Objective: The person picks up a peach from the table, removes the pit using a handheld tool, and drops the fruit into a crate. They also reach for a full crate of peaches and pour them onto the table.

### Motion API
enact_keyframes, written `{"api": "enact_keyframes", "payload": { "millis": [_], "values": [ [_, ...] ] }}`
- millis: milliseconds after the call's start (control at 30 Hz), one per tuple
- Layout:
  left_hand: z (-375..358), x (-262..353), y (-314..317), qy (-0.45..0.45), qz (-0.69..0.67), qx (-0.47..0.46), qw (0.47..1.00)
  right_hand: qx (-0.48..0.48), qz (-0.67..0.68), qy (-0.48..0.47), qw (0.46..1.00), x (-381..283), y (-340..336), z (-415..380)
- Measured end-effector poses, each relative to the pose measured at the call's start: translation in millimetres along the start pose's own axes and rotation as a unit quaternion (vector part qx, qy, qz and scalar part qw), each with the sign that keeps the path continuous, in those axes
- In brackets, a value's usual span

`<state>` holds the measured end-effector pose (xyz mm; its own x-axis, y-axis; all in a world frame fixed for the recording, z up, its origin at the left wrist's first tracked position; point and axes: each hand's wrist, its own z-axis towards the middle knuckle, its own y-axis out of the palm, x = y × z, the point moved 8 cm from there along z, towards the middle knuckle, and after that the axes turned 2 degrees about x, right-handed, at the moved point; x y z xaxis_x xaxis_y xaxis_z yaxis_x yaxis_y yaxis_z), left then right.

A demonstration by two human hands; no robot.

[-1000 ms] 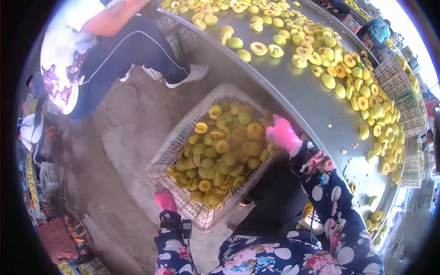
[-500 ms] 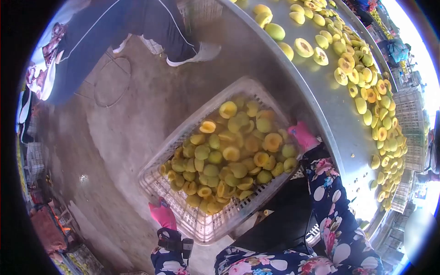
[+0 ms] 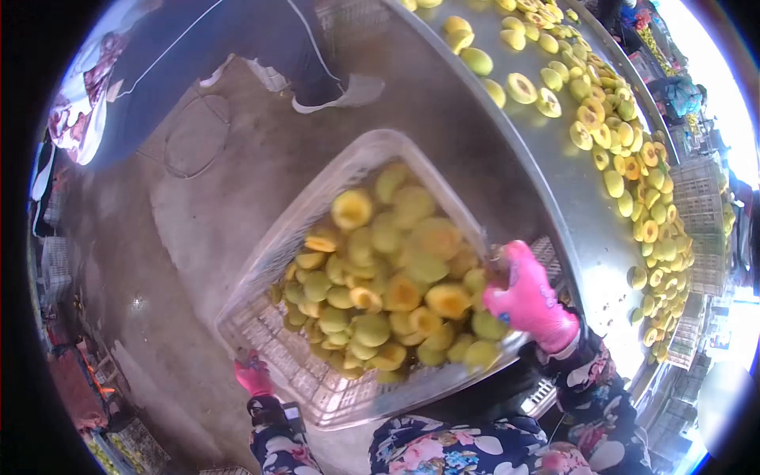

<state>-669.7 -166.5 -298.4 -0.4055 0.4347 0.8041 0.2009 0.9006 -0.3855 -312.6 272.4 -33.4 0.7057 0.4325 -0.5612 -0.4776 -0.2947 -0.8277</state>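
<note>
A white plastic crate [image 3: 273,235] hangs in front of me, tilted, its right end higher and nearer the camera. Halved yellow-green fruits [image 3: 372,328], some showing orange hollows, are heaped inside; they look like plums or apricots, and several are blurred. In a pink glove, my right hand [image 3: 526,297] is closed around the crate's rim on the right side. My left hand [image 3: 255,375], also pink-gloved, grips the rim at the crate's near left corner; part of its fingers is hidden by the crate's edge.
A metal table [image 3: 554,166] with a raised edge curves along the right, bearing many halved fruits [image 3: 633,158]. Another person's dark-clothed legs [image 3: 214,55] are at the upper left. Stacked crates [image 3: 701,226] stand beyond the table. A thin wire hoop [image 3: 196,136] lies on the concrete floor.
The crate's right end has risen toward the camera, and my right hand with it, now larger in view. My left hand has shifted slightly left with its corner.
</note>
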Motion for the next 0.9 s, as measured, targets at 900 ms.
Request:
{"api": "enact_keyframes", "payload": {
  "millis": [900],
  "values": [
    [-32.9,27.5,59.2,0.045,-0.003,-0.042,0.998,-0.080,-0.066,0.362,0.926,143.0,51.1,43.5]
  ]
}}
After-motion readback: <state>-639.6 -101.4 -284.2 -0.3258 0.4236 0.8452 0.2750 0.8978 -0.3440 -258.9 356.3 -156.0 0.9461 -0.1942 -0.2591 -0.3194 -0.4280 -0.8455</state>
